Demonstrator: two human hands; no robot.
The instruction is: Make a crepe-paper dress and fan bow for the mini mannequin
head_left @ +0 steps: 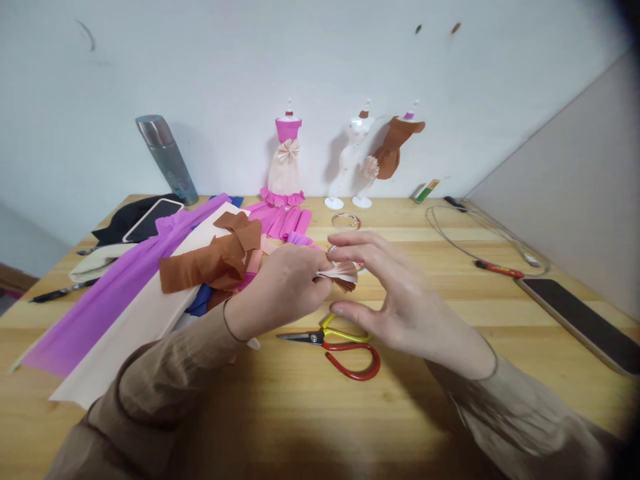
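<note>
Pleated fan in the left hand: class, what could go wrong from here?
The pleated fan might spread or crease, as the left hand seems to pinch only its narrow end. The right hand, open with its thumb near the scissors, could brush their handles.

Left hand (285, 287) hid the pinched end of the pleated piece (344, 272). Lettering on the bottle (169, 157) was too blurred to read. Left sleeve (155, 383) ran off the bottom edge.

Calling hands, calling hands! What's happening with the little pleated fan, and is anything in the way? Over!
Left hand pinching pleated fan. Right hand open beside it. Scissors close by, maybe in the way.
</note>
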